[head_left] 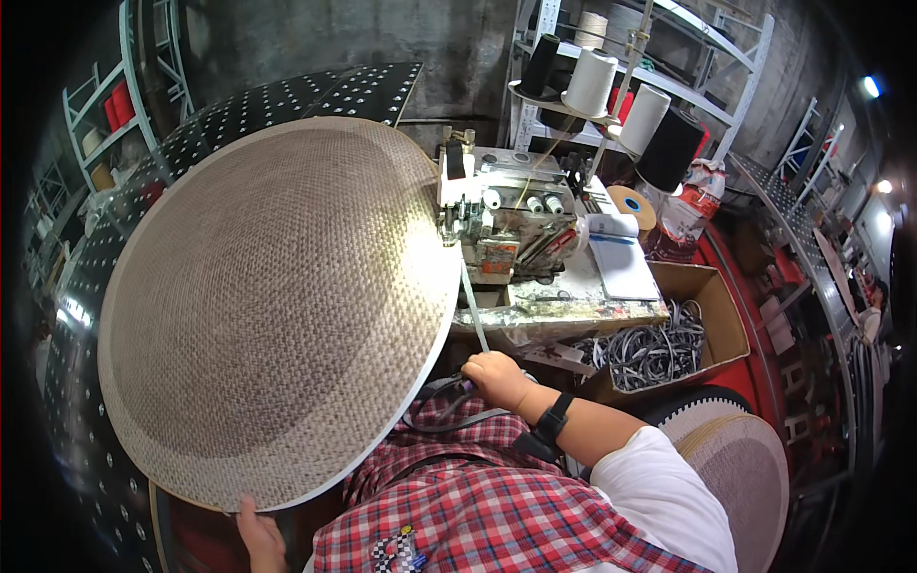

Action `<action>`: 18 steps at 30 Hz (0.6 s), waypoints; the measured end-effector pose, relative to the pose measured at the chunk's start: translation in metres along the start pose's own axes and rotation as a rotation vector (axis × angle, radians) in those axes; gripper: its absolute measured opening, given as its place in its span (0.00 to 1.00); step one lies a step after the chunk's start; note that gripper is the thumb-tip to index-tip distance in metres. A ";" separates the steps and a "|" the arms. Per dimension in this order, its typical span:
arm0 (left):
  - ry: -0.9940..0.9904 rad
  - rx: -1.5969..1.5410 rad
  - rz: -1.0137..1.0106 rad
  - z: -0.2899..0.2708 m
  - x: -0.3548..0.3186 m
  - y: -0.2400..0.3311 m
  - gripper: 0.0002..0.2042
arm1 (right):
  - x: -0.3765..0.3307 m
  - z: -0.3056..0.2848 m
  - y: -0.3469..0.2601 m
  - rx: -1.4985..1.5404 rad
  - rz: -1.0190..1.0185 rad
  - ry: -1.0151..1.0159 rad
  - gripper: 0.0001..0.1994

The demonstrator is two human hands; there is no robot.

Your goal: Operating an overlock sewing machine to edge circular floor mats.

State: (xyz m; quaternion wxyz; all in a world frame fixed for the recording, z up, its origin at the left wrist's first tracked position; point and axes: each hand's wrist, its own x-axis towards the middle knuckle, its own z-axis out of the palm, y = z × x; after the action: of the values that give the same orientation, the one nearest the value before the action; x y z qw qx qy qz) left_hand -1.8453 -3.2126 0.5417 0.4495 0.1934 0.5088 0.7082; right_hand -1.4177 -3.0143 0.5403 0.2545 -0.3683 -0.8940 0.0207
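**Edging a round woven mat at the sewing machine**

Looking down from the head camera, I see a large round woven mat [277,306], tan at the rim with a darker brown middle, lying flat and filling the left and centre of the view. Its right edge meets the needle area of a grey overlock sewing machine [506,215] on a worn, paint-marked table [611,310].

My left hand [256,535] is at the bottom edge, fingers curled over the mat's near rim, pinching it. My right hand [495,377], with a black watch on the wrist, sits just beside the mat's lower right edge. It is closed around a pale strip of binding tape [475,315] that runs up toward the machine; I cannot tell how tightly.

Cones of thread [626,110], white and black, stand on a rack behind the machine. A cardboard box [716,320] of black-and-white trim sits to the right, and another round mat [745,468] lies at lower right. A red checked shirt covers the lap below.

I judge the step in hand to be feeding the rim through the machine while guiding the tape. The next move calls for turning the mat with the left hand while the right keeps the tape taut and aligned on the edge.
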 end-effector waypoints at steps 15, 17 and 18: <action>0.278 -0.003 -0.009 -0.013 0.027 0.047 0.25 | -0.066 0.015 -0.036 0.185 0.401 -0.255 0.12; 0.247 0.021 -0.008 -0.012 0.025 0.041 0.26 | -0.071 0.016 -0.041 0.215 0.396 -0.253 0.12; 0.251 0.012 -0.047 -0.010 0.023 0.035 0.26 | -0.073 0.016 -0.042 0.207 0.425 -0.312 0.12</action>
State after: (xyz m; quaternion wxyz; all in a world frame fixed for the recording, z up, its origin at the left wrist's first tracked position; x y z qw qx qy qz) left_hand -1.8797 -3.2021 0.5646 0.3976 0.0942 0.5696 0.7132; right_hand -1.4086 -3.0913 0.5041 0.1399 -0.5120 -0.8182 0.2211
